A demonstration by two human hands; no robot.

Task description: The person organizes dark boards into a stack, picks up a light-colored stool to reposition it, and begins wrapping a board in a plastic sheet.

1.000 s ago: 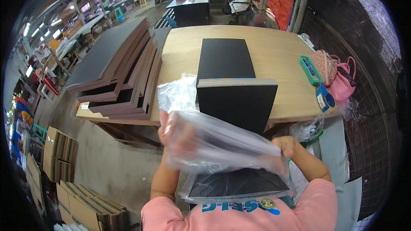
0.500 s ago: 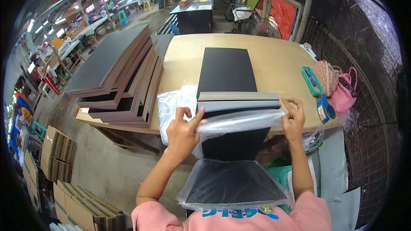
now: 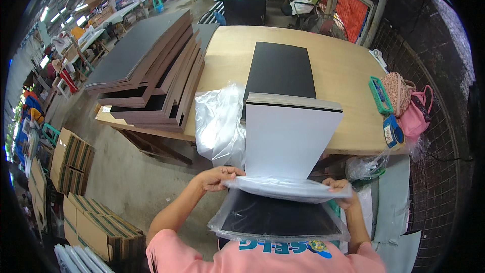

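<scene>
My left hand (image 3: 220, 178) pinches one side of a clear plastic bag (image 3: 283, 188), and my right hand (image 3: 339, 192) grips its other side. The bag's bunched band stretches between them, close to my body. A thick board stack (image 3: 290, 134) with a pale front face stands tilted at the near table edge; its lower end meets the bag, and whether it is inside is hard to see. Behind it a black board stack (image 3: 280, 68) lies flat. Below my hands, a black board in clear plastic (image 3: 280, 217) rests against my lap.
Dark boards (image 3: 144, 60) are piled high on the left of the wooden table (image 3: 348, 65), beside loose clear bags (image 3: 220, 121). A green tray (image 3: 380, 95), blue tape roll (image 3: 393, 130) and pink bag (image 3: 415, 114) sit at right. Folded cartons (image 3: 101, 222) stand on the floor.
Both hands have drawn the bag's gathered band down toward my body, baring the board stack's pale face. The view has also shifted slightly.
</scene>
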